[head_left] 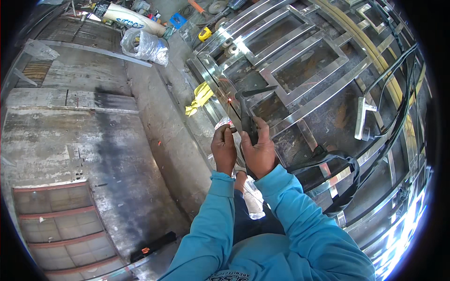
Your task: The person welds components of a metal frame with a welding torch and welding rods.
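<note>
My right hand (258,147) is closed around the black handle of a welding torch (247,117), whose long back cap points to the right. Thumb and fingers of my left hand (224,146) pinch a thin filler rod (228,112) that runs up toward the torch tip. At its far end a small orange-red glow (229,100) shows on the edge of a shiny metal frame (276,89). Both hands are close together beside that frame's near left edge. A yellow cloth or glove (200,97) lies just left of the glow.
A black cable (347,161) loops over the frames on the right. A white metal clamp or bracket (363,119) stands there too. Further off are a yellow tape measure (205,34), a clear plastic bag (145,47) and a white tube (136,19). Worn boards (70,126) fill the left.
</note>
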The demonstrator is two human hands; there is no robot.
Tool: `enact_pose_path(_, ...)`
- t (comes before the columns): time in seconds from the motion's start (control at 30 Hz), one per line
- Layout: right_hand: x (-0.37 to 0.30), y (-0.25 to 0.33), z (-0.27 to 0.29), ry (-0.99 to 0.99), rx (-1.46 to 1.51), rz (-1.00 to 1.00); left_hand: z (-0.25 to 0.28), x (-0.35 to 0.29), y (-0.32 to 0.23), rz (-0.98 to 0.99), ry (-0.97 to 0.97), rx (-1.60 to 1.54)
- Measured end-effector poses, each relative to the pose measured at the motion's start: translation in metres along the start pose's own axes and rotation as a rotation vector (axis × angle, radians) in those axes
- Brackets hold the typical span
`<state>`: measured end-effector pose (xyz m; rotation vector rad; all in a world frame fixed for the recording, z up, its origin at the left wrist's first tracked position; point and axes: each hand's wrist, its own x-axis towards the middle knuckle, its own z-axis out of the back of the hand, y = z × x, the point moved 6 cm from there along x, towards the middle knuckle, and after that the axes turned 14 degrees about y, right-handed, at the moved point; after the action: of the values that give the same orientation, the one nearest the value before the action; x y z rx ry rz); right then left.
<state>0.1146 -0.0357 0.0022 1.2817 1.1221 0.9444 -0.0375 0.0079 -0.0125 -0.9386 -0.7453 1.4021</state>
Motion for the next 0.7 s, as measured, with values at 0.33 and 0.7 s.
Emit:
enact_pose_path(0.33,0.002,0.000,-0.003,0.054,-0.025,-0.044,0.002,0.002,0.009,-0.001,0.012,-0.031)
enact_pose_path(0.7,0.001,0.001,0.000,0.027,0.000,-0.048,0.001,0.000,-0.003,-0.011,-0.014,0.026)
